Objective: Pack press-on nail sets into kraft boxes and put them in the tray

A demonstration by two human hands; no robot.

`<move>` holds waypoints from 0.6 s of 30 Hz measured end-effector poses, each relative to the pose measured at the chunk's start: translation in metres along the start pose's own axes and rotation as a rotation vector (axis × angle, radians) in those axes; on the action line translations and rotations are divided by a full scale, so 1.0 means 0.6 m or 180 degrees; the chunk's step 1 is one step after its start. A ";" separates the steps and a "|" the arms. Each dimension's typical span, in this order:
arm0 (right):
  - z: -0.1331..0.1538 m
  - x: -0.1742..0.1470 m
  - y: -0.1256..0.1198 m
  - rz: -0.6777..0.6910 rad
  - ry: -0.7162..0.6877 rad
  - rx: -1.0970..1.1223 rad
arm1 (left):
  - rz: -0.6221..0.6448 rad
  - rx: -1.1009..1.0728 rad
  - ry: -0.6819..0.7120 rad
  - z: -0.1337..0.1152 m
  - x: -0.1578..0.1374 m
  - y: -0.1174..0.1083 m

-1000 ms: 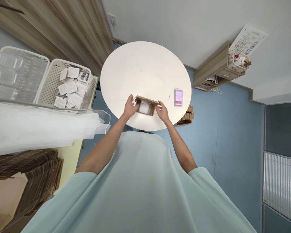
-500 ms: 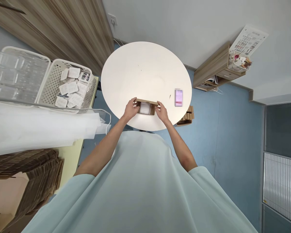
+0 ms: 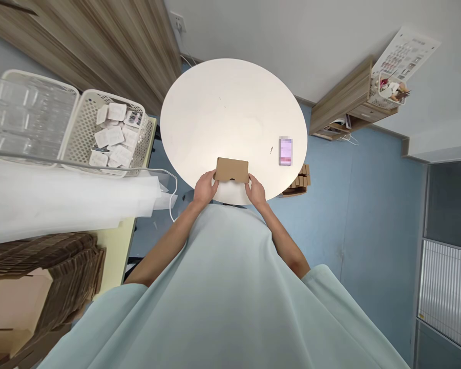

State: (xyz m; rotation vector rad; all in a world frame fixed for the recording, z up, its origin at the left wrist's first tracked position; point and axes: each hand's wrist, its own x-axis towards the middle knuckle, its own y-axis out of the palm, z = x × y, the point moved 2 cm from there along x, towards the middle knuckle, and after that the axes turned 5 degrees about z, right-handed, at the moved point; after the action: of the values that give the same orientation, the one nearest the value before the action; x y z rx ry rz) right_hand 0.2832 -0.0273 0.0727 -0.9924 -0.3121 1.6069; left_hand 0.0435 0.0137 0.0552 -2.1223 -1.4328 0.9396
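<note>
A small brown cardboard box [image 3: 232, 169] is at the near side of the round white table [image 3: 223, 118], its lid down over the top. My left hand [image 3: 205, 188] grips its left end, fingers along the side. At the opposite end, my right hand [image 3: 256, 191] holds the box in the same way. What lies inside the box is hidden by the lid. To the right on the tabletop lies a phone [image 3: 286, 151] with a blurred pinkish screen.
At left, a white basket [image 3: 77, 133] holds white packets beside a basket of clear plastic containers [image 3: 30, 115]. White sheeting [image 3: 69, 200] and stacked flat cardboard [image 3: 72, 271] lie nearer. Small brown boxes [image 3: 301, 180] sit low beyond the table's right edge. A wooden cabinet [image 3: 346, 97] stands farther right.
The box's lid has swung down toward me, covering the white contents that showed before. Both hands have shifted slightly nearer to me, along the box's ends.
</note>
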 end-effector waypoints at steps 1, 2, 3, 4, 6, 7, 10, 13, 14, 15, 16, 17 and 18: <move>0.001 0.000 -0.001 0.0103 0.0123 -0.0100 | 0.0083 0.0113 -0.0071 -0.001 0.000 0.000; 0.002 0.001 -0.001 0.0218 0.0239 -0.0196 | 0.0188 0.0227 -0.0178 -0.001 0.001 0.000; 0.001 0.002 0.000 0.0332 0.0337 -0.0286 | 0.0308 0.0329 -0.0310 0.000 0.002 0.002; 0.000 0.003 0.001 0.0435 0.0412 -0.0364 | 0.0426 0.0406 -0.0451 0.002 0.004 0.005; -0.005 0.004 0.005 0.0583 0.0503 -0.0472 | 0.0610 0.0477 -0.0691 0.007 0.006 0.012; -0.009 0.004 0.007 0.0625 0.0529 -0.0492 | 0.0663 0.0477 -0.0767 0.010 0.008 0.016; -0.021 0.004 0.017 0.0731 0.0561 -0.0416 | 0.0716 0.0392 -0.0864 0.015 0.008 0.025; -0.034 0.005 0.026 0.0800 0.0559 -0.0231 | 0.0701 0.0099 -0.0932 0.018 0.004 0.030; -0.038 0.006 0.029 0.0812 0.0547 -0.0160 | 0.0684 -0.0035 -0.0970 0.019 0.002 0.032; -0.042 0.007 0.031 0.0824 0.0531 -0.0087 | 0.0661 -0.0169 -0.1011 0.020 0.001 0.033; -0.045 0.008 0.033 0.0835 0.0516 -0.0013 | 0.0634 -0.0289 -0.1048 0.021 -0.001 0.034; -0.048 0.010 0.034 0.0841 0.0506 0.0056 | 0.0599 -0.0387 -0.1088 0.023 -0.002 0.035; -0.052 0.011 0.035 0.0840 0.0502 0.0114 | 0.0554 -0.0463 -0.1133 0.026 -0.002 0.036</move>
State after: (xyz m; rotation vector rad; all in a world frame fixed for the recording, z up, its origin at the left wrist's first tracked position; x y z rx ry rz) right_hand 0.2917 -0.0371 0.0368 -1.1622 -0.0448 1.7504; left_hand 0.0459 0.0036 0.0308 -2.3002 -1.5374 1.3746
